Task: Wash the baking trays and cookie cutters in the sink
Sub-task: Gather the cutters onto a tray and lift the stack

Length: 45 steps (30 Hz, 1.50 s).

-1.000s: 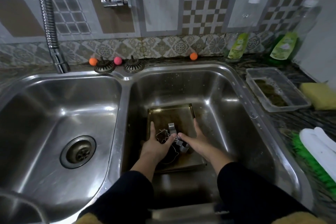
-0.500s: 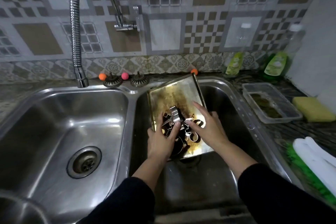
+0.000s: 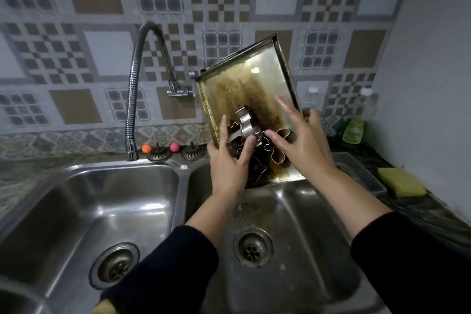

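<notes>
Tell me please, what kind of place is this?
Most likely a home kitchen: a steel double sink with a flexible tap, a tiled wall, and a yellow sponge on the counter.

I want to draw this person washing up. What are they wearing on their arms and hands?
Both arms wear dark, almost black long sleeves, pushed up so the forearms show. The left hand and right hand are bare: no gloves, rings or watch visible. The right hand looks wet and shiny.

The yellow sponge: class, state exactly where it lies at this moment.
In the head view the yellow sponge lies on the dark counter at the far right, right of the right-hand sink basin and beside the clear plastic container.
</notes>
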Available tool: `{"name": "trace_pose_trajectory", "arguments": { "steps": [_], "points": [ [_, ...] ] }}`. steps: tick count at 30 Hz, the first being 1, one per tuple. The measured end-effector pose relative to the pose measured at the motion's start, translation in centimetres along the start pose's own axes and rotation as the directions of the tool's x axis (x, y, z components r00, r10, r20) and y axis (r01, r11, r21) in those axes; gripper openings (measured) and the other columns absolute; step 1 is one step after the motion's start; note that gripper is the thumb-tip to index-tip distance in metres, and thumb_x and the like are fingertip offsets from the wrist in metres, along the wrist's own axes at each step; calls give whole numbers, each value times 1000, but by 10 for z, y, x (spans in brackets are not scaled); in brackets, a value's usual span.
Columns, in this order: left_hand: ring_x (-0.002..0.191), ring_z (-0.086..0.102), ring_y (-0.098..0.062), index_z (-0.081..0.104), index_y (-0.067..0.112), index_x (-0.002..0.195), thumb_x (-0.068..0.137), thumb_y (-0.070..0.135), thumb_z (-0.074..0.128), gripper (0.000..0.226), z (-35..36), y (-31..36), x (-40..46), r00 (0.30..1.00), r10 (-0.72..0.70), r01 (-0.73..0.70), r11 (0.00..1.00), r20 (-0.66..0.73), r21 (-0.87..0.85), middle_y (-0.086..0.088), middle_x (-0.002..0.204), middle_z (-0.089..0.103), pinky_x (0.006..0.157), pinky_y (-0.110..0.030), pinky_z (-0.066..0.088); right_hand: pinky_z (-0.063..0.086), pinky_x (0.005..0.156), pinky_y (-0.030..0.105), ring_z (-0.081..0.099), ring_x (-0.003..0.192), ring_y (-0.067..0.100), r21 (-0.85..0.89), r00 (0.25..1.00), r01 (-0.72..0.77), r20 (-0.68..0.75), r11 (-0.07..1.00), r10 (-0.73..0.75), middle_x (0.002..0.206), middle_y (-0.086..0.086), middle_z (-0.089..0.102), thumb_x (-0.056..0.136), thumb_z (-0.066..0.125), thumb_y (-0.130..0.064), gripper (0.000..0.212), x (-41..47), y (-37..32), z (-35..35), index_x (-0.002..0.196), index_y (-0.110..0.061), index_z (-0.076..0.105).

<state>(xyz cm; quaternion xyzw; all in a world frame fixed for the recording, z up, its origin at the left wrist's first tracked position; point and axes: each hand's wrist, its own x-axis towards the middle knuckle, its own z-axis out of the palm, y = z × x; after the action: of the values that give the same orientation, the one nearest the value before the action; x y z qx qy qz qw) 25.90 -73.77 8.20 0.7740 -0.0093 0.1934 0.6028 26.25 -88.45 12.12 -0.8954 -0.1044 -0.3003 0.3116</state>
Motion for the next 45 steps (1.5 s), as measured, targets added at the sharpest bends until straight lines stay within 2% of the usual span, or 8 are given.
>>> {"name": "trace_pose_trajectory", "arguments": {
  "steps": [7,13,24,30,32,38,42,45],
  "points": [
    [143,25,-35,6,64,141,79,69,50,77,-3,34,2,994,106,-107,993,-40,-39,-17,155,15,108,-47,29,42,96,35,47,119,29,-42,992,97,-79,994,-100,132,12,33,86,59,-54,71,12,-18,-31,140,-60,14],
    [141,28,-35,5,61,143,81,67,50,77,-6,45,-1,988,143,-145,989,-56,-21,-17,154,18,106,-44,31,36,86,22,46,98,15,-39,989,116,-86,992,-119,124,9,35,85,58,-54,73,11,-26,-43,140,-61,11],
    [137,34,-33,5,58,144,85,64,51,75,-7,49,-9,987,153,-154,988,-56,-25,-14,150,22,94,-34,28,29,89,24,50,118,27,-38,993,79,-82,996,-82,134,12,32,85,59,-54,77,5,-31,-52,141,-60,6],
    [141,29,-35,3,63,142,82,68,50,76,-17,47,-14,990,137,-137,991,-44,-4,-17,154,16,105,-45,32,44,89,32,54,97,25,-69,992,71,-97,995,-78,123,12,37,84,57,-57,77,-3,-39,-47,142,-58,6],
    [141,29,-35,3,64,141,81,70,49,76,-22,44,-16,990,133,-133,991,-36,6,-17,154,17,106,-47,32,42,84,28,52,92,23,-71,993,65,-93,995,-71,120,11,37,84,57,-57,78,-5,-42,-43,142,-58,5],
    [140,29,-36,0,63,141,77,73,48,80,-39,27,-25,997,79,-81,994,28,77,-18,154,16,107,-48,32,42,100,42,50,111,29,15,996,-30,-84,999,31,122,10,38,83,58,-59,78,-27,-45,-22,136,-67,2],
    [141,29,-34,6,65,140,68,83,45,83,-53,2,-39,997,10,-23,986,81,167,-14,155,17,108,-49,35,31,109,47,26,138,28,134,992,-113,-34,985,118,150,5,29,82,61,-54,77,-59,-42,2,137,-65,7],
    [138,35,-32,16,66,137,66,87,45,80,-64,-14,-56,995,-42,20,970,85,242,-6,151,22,105,-50,41,37,100,33,36,132,19,230,983,-180,14,956,182,147,3,33,82,63,-50,77,-85,-41,16,138,-62,12]
  ]
}}
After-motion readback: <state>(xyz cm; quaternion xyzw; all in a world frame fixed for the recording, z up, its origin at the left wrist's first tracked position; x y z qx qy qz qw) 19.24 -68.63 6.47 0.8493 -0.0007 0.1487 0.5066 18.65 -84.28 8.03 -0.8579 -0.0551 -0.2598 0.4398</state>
